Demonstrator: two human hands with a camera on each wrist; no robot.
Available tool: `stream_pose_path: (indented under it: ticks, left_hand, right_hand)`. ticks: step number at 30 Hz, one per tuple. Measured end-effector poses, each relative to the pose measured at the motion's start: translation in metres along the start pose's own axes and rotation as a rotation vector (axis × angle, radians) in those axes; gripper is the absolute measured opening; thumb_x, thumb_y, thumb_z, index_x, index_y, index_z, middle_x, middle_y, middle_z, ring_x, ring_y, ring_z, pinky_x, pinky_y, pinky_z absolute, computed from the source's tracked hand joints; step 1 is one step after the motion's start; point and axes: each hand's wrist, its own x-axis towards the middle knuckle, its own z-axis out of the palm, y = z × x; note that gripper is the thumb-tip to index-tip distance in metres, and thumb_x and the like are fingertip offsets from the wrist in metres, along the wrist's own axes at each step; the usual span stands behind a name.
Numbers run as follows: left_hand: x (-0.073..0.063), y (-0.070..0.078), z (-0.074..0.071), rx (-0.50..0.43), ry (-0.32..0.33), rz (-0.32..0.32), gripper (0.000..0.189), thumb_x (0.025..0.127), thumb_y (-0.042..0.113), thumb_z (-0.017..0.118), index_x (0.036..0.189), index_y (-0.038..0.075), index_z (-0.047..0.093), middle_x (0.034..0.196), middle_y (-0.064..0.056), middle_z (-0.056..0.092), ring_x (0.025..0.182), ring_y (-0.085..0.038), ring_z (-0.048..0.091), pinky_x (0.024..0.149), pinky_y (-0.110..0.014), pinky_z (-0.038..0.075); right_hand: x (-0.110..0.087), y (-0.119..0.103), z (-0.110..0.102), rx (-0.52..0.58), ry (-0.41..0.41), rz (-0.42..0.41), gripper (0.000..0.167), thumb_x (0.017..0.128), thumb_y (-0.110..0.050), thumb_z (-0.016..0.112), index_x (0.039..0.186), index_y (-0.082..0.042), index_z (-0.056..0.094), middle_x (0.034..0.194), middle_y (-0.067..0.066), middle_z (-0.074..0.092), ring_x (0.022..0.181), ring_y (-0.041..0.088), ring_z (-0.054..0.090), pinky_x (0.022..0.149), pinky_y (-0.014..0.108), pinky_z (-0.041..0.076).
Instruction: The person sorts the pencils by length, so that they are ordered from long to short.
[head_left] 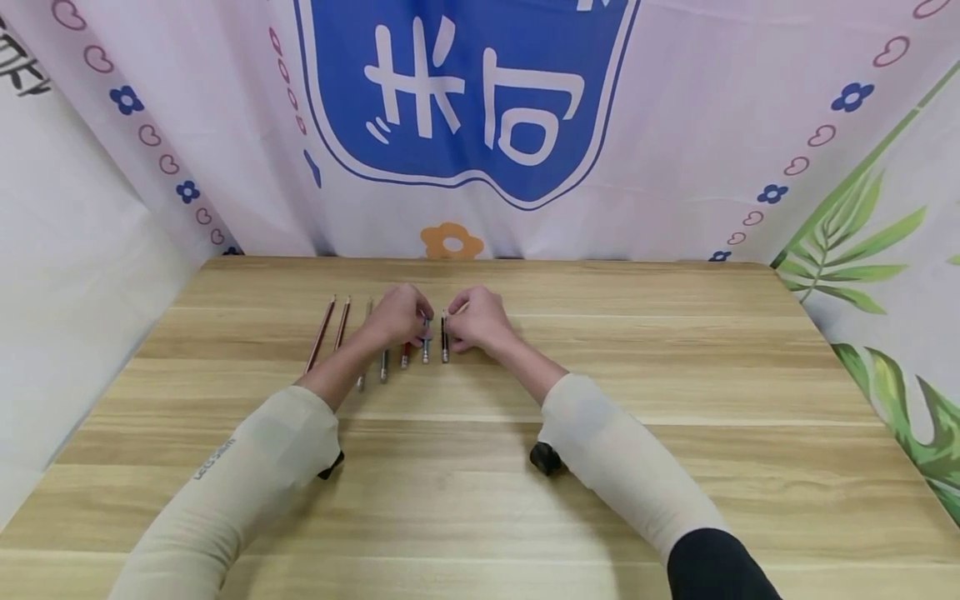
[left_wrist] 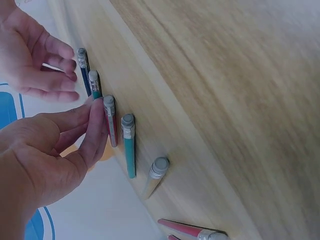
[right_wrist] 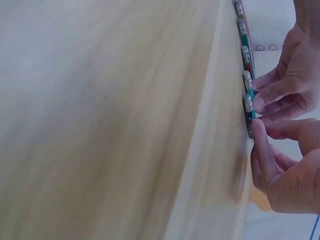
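Observation:
Several pencils lie in a row on the wooden table, eraser ends toward me. My left hand (head_left: pixel 400 317) pinches a teal pencil (head_left: pixel 426 353) between thumb and fingers; its far part is hidden by them. Beside it on the right lies a black pencil (head_left: pixel 445 343). Right at that pencil is my right hand (head_left: pixel 480 320), its fingers loosely bent and slightly apart in the left wrist view. Left of the teal one come a red pencil (left_wrist: pixel 111 122), a green pencil (left_wrist: pixel 128 150) and a natural-wood pencil (left_wrist: pixel 156 175).
Two dark red pencils (head_left: pixel 321 333) lie slanted at the row's left end, partly behind my left forearm. The wooden table (head_left: pixel 712 375) extends on both sides. A printed curtain (head_left: pixel 675 125) hangs at its back edge, and a leaf-patterned cloth (head_left: pixel 862 275) at the right.

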Motion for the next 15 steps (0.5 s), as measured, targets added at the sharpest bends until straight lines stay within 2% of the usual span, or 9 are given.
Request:
stream_pose_path:
  ticks: [3, 8, 12, 15]
  left_hand:
    - [0.000, -0.001, 0.001, -0.019, 0.004, -0.001, 0.033, 0.090, -0.017, 0.065, 0.123, -0.017, 0.064, 0.110, -0.032, 0.066, 0.074, -0.027, 0.074, 0.064, -0.028, 0.066]
    - [-0.002, -0.003, -0.001, -0.063, 0.011, -0.001, 0.035, 0.090, -0.017, 0.064, 0.125, -0.018, 0.062, 0.100, -0.027, 0.065, 0.069, -0.024, 0.072, 0.063, -0.029, 0.066]
    - [-0.005, -0.002, -0.006, -0.087, 0.017, 0.018, 0.037, 0.089, -0.015, 0.068, 0.125, -0.019, 0.060, 0.095, -0.025, 0.064, 0.066, -0.023, 0.070, 0.065, -0.031, 0.066]
    - [-0.009, -0.003, -0.011, -0.054, 0.043, 0.050, 0.035, 0.089, -0.012, 0.070, 0.123, -0.018, 0.062, 0.094, -0.024, 0.066, 0.067, -0.024, 0.070, 0.063, -0.028, 0.065]
  right_hand:
    - [-0.007, 0.003, -0.010, -0.020, -0.018, -0.025, 0.024, 0.091, 0.006, 0.067, 0.114, 0.006, 0.066, 0.089, 0.019, 0.073, 0.065, 0.028, 0.074, 0.061, 0.032, 0.066]
    - [-0.023, 0.012, -0.033, -0.036, -0.064, -0.069, 0.024, 0.093, 0.008, 0.064, 0.117, 0.007, 0.065, 0.094, 0.019, 0.068, 0.066, 0.025, 0.070, 0.064, 0.034, 0.067]
    - [-0.037, 0.026, -0.058, -0.056, -0.065, -0.095, 0.026, 0.092, 0.009, 0.061, 0.118, 0.008, 0.065, 0.091, 0.018, 0.068, 0.062, 0.023, 0.067, 0.061, 0.034, 0.066]
    - [-0.048, 0.041, -0.082, -0.107, -0.056, -0.137, 0.026, 0.092, 0.007, 0.061, 0.117, 0.009, 0.066, 0.088, 0.017, 0.068, 0.061, 0.024, 0.067, 0.057, 0.033, 0.064]
